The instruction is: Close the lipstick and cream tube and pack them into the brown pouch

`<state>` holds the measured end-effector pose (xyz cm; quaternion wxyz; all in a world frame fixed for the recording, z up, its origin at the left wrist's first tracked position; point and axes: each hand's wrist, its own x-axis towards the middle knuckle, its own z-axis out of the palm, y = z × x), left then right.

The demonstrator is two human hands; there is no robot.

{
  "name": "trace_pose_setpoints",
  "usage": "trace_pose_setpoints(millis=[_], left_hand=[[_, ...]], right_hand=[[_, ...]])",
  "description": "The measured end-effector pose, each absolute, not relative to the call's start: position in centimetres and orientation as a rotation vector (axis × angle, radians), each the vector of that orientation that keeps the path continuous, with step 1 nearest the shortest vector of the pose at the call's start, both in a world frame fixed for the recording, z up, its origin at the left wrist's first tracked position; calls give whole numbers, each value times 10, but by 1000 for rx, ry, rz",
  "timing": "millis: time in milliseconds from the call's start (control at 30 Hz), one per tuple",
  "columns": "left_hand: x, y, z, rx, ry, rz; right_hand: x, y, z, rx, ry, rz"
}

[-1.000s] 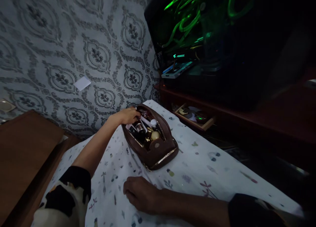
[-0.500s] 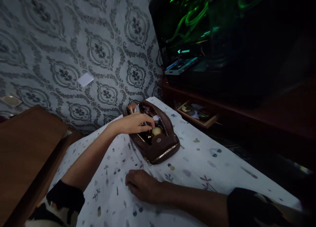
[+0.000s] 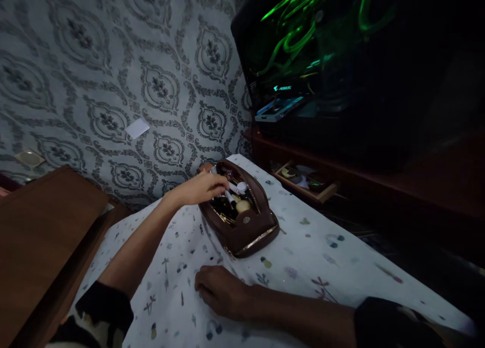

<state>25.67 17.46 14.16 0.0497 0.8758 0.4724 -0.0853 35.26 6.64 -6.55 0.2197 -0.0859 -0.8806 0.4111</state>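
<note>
A brown zip bag (image 3: 261, 199) lies open on the patterned white cloth (image 3: 299, 252), with small cosmetic-like items inside. My left hand (image 3: 202, 188) is over its left side, fingers bent and drawn together at a slim white tube (image 3: 230, 197) with a dark end; the fingers partly hide the grip. Near that tube are a round white cap (image 3: 241, 187) and a pale yellowish round item (image 3: 243, 205). Dark and gold-coloured pieces fill the bag's near left part. My right hand (image 3: 223, 290) rests on the cloth in front of the bag, curled into a loose fist with nothing visible in it.
Right of the cloth, a small wooden drawer (image 3: 328, 191) stands pulled out with items in it. Above is a dark computer case (image 3: 282, 70) with green glow. A brown wooden panel (image 3: 49, 227) borders the left side; patterned wallpaper (image 3: 166, 100) is behind.
My left hand has drawn back slightly left and up, and the slim white tube now shows at its fingertips. My right hand keeps its place. The view has shifted slightly.
</note>
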Motion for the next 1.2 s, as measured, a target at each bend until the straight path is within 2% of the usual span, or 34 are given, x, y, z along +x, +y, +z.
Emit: trace_pose_setpoints(millis=[100,233,500,1067,1200], left_hand=[[250,206,134,2776,1668,-447],[243,241,122,2637,1770,-763],[229,255,119,2475,1865,-844],[222,255,110,2573,1798,-600],[219,234,121,2539,2148,-247]], right_hand=[[351,67,-66,-247,-2455,1132],[352,67,-65,-260,-2466,1118],[354,66,-63,-253,-2468,1121],[353,68,-62,-273,-2463,1157],[352,68,-63,-328,-2422,1235]])
